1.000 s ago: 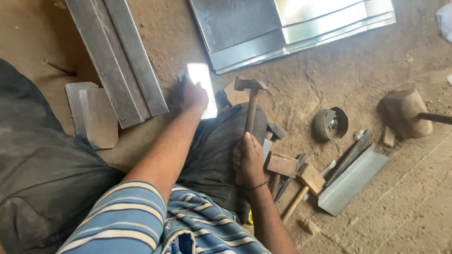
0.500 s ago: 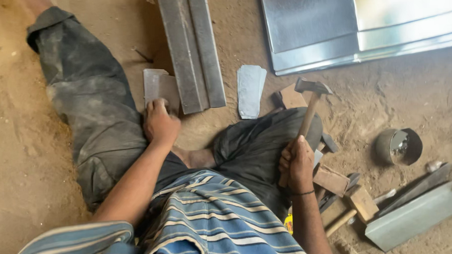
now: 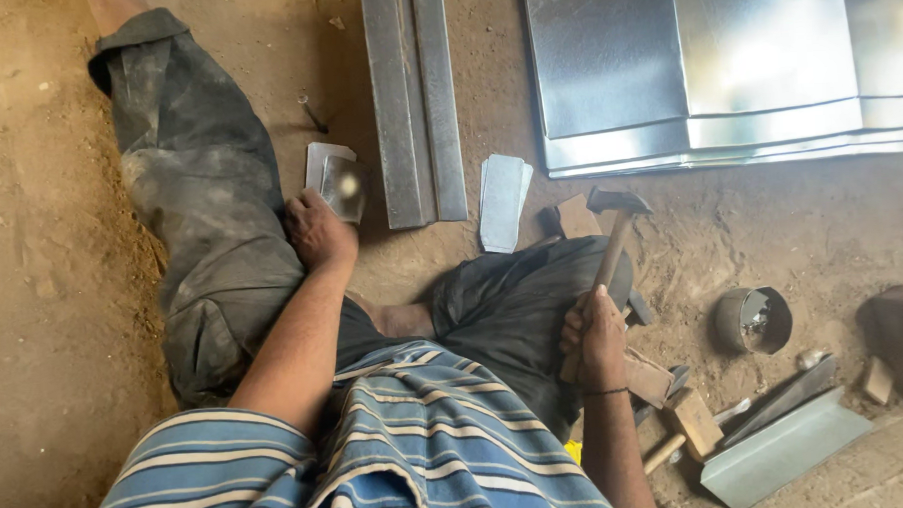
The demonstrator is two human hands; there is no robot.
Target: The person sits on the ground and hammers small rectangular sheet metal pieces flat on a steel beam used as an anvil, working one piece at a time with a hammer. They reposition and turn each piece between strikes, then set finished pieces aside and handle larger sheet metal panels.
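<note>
- The person sits on the brown dirt floor (image 3: pixel 64 328) in grey dusty trousers and a blue-and-cream striped shirt.
- The left hand (image 3: pixel 319 232) reaches forward, fingers curled on the near edge of a small shiny rounded-corner metal plate (image 3: pixel 341 188), which lies on top of another like it on the floor beside the left knee.
- The right hand (image 3: pixel 597 337) is closed around the wooden handle of a steel-headed hammer (image 3: pixel 611 240), whose head points away from the person, above the right leg.
- Just beyond the small plates lie two long grey angled metal strips (image 3: pixel 414 95), side by side.
- A second small stack of rounded sheet-metal pieces (image 3: pixel 502 202) lies right of the strips.
- A pile of large shiny sheet-metal panels (image 3: pixel 715 64) fills the upper right.
- Wooden blocks (image 3: pixel 692 421), a short open metal cylinder (image 3: pixel 752 320) and a folded metal piece (image 3: pixel 783 448) lie near the right hand.
</note>
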